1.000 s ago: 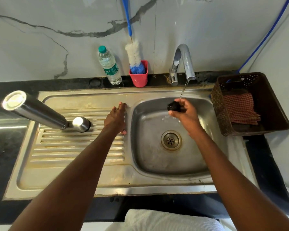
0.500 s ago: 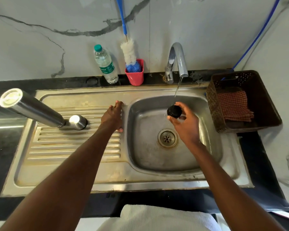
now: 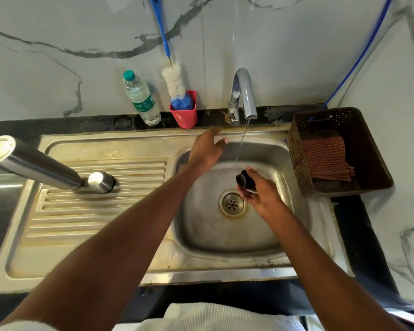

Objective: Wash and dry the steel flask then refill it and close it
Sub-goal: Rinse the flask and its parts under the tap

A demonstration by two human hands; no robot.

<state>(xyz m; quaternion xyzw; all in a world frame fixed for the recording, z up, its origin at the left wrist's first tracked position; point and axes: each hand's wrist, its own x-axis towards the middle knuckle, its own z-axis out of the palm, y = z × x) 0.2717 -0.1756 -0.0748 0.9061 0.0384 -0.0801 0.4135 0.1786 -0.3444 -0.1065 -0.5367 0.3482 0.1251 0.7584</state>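
Still mid-wash: right hand fingers clamp the black stopper under the tap stream, left hand open and empty, steel flask inverted on drainboard (drying, refill, closing all pending).

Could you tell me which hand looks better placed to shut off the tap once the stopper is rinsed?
Probably the left hand: it is empty, open and raised near the tap. The right hand is lower in the sink, holding the black stopper.
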